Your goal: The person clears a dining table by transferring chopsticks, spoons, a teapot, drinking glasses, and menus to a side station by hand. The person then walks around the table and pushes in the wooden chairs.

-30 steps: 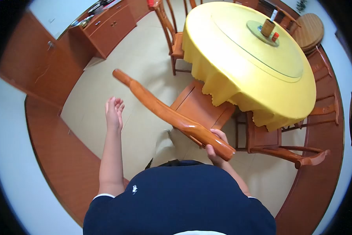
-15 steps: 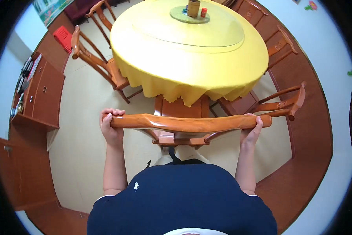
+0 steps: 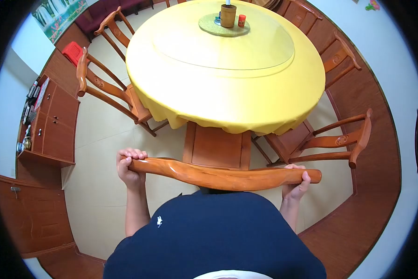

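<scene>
A wooden chair (image 3: 218, 178) stands before me, its curved top rail close to my torso. My left hand (image 3: 131, 165) wraps round the rail's left end, and my right hand (image 3: 296, 182) grips near its right end. The seat (image 3: 218, 146) shows beyond the rail, its far edge beneath the hanging yellow tablecloth (image 3: 209, 104) of a round table. My body and the rail hide the chair's lower back and most of its legs.
Wooden chairs flank the table, one at left (image 3: 104, 88) and one at right (image 3: 339, 139). A glass turntable (image 3: 223, 53) carries a brown cup (image 3: 228, 17) and a small red container (image 3: 241, 20). A cabinet (image 3: 55, 121) and a red stool (image 3: 72, 52) stand left.
The chair's top rail has come nearer my body, with both hands still around it. More of the seat now shows between rail and tablecloth. My view has shifted slightly.
</scene>
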`<state>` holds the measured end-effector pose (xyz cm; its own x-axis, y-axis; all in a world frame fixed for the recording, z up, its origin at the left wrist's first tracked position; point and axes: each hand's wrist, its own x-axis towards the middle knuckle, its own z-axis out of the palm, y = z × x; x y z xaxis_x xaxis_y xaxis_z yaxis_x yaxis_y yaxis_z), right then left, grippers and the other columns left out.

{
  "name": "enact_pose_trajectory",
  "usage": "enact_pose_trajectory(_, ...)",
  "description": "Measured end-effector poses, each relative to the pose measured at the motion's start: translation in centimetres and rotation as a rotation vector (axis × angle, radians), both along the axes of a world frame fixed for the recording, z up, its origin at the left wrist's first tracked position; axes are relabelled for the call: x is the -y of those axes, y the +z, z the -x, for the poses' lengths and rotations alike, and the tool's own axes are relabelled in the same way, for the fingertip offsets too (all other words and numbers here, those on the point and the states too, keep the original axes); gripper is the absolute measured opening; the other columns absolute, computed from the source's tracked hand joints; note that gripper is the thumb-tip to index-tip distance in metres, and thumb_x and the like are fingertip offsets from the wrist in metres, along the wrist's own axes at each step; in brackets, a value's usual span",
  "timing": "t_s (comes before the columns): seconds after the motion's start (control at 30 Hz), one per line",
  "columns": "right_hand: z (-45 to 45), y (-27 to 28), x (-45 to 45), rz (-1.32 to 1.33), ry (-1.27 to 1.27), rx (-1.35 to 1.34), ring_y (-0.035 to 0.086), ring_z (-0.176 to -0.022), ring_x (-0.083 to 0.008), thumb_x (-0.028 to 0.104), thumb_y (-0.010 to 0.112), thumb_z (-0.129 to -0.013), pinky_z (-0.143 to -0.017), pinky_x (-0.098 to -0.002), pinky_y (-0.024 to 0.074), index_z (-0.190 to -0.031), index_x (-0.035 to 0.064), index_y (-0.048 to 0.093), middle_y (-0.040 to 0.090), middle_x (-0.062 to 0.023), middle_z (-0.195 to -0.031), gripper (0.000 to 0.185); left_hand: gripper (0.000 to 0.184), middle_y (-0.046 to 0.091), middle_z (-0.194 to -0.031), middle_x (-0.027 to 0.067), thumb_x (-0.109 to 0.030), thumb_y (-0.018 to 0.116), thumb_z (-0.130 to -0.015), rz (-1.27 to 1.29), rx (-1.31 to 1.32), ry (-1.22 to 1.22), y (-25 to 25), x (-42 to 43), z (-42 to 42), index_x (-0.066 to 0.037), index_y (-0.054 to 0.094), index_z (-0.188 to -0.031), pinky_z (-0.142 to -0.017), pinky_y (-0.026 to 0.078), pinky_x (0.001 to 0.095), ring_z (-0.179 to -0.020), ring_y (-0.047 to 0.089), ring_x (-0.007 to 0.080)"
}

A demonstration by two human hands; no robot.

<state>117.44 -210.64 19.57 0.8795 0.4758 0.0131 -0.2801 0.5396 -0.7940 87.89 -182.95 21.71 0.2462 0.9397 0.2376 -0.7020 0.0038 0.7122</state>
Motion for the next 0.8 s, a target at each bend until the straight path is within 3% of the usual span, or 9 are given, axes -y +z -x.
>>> enact_pose_trajectory(0.43,-2.8,-2.8,-1.6,-0.006,-0.043,0.003,0.048,-0.08,-0.0217,0.032,0.049,-0.07,-0.08,-0.0324,0.035,-0.081,0.0044,0.044,0.052,-0.0141,-0.08,0.03,0.005,0.045,-0.065,0.0053,-0.01,0.043,-0.067,0.043,-0.014,-0.042,-2.2,-3.9,-4.0,-0.006,0.043,-0.07,-0.063,0.041,0.0333,-0.06,0.045,0.0178)
enact_pose_trajectory(0.8,-0.5,-3.7,-1.7,-0.053,-0.019,0.064,0.048,-0.081,-0.0224,0.032,0.049,-0.07,-0.081,-0.0333,0.0344,-0.083,0.0034,0.045,0.052,-0.0146,-0.081,0.032,0.007,0.047,-0.066,0.0078,-0.01,0.043,-0.067,0.018,-0.002,-0.09,-4.0,-3.8,-1.6,-0.004,0.044,-0.071,-0.066,0.042,0.0357,-0.063,0.048,0.0206)
